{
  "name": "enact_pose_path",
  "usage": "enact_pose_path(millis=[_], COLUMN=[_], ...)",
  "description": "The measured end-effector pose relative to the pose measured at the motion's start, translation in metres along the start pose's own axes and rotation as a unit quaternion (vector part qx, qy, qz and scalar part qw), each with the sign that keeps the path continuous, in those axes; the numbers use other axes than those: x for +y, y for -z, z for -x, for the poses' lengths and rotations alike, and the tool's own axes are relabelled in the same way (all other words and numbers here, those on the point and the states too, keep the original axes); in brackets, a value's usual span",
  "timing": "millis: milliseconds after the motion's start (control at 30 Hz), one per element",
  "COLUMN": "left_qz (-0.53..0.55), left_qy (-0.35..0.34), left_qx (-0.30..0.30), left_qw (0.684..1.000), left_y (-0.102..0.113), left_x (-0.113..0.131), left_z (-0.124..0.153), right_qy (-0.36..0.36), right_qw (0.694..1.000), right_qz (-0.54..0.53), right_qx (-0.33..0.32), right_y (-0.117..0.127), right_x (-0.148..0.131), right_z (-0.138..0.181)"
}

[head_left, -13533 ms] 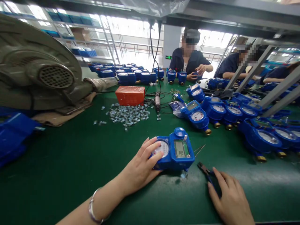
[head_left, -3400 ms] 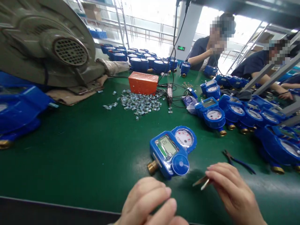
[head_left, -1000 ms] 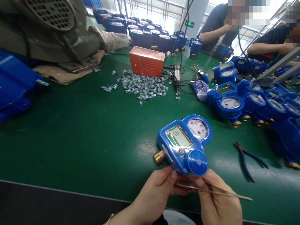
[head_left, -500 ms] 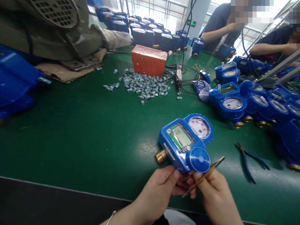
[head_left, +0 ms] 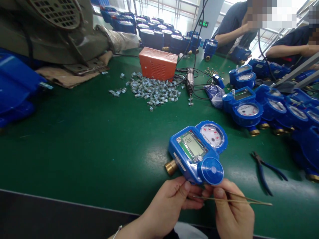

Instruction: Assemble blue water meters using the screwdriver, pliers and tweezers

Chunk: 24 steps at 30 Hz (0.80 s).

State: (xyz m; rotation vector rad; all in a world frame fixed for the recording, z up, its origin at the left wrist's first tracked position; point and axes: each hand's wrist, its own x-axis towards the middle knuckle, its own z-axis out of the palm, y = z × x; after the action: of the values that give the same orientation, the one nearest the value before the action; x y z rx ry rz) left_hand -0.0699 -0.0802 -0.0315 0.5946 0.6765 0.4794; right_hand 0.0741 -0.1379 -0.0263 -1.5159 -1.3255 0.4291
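Observation:
A blue water meter [head_left: 184, 162] with a lit display, a round dial and a brass fitting lies tilted on the green table. My left hand [head_left: 171, 197] is closed at its near edge, the thumb against the casing and the fingers curled below it. Whether a small part also sits in those fingers is hidden. In my right hand [head_left: 233, 209] are thin brass-coloured tweezers [head_left: 259, 201], pinched between thumb and fingers. Their narrow tip points left, to the fingers of my left hand just under the meter's round blue cap [head_left: 212, 170].
Pliers [head_left: 261, 169] lie at right, near several more meters [head_left: 246, 109]. Beyond are a pile of small clear parts [head_left: 154, 89], an orange box [head_left: 158, 64] and a corded screwdriver [head_left: 190, 81]. A large machine [head_left: 62, 39] stands at left. Two people work at back right.
My right hand has turned, so the tweezers now lie nearly level, their back end swung down and to the right. The meter and my left hand have barely moved.

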Motion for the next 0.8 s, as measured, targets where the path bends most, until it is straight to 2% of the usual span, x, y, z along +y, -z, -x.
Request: enact_pose_path(millis=[133, 267, 367, 500, 667, 800], left_qz=[0.010, 0.023, 0.045, 0.044, 0.019, 0.007], left_qy=[0.005, 0.008, 0.010, 0.013, 0.013, 0.003], left_qx=[0.005, -0.007, -0.014, 0.010, 0.028, 0.038], left_qw=[1.000, 1.000, 0.999, 0.999, 0.999, 0.999], left_y=[-0.001, 0.000, 0.001, -0.001, -0.002, -0.002], left_x=[0.001, 0.000, 0.000, 0.000, 0.001, 0.001], left_z=[0.000, -0.001, -0.001, -0.001, -0.002, -0.003], right_qy=[-0.066, -0.155, -0.171, -0.117, 0.001, 0.005], right_qw=[0.995, 0.965, 0.954, 0.970, 0.998, 0.999], right_qz=[-0.079, -0.209, -0.240, -0.212, -0.069, -0.034], right_qx=[-0.016, -0.038, -0.047, -0.010, -0.006, -0.024], right_y=[-0.002, -0.004, -0.007, -0.008, -0.003, -0.001], right_x=[0.008, 0.016, 0.015, 0.014, 0.012, 0.007], right_z=[0.005, 0.009, 0.010, 0.012, 0.011, 0.005])
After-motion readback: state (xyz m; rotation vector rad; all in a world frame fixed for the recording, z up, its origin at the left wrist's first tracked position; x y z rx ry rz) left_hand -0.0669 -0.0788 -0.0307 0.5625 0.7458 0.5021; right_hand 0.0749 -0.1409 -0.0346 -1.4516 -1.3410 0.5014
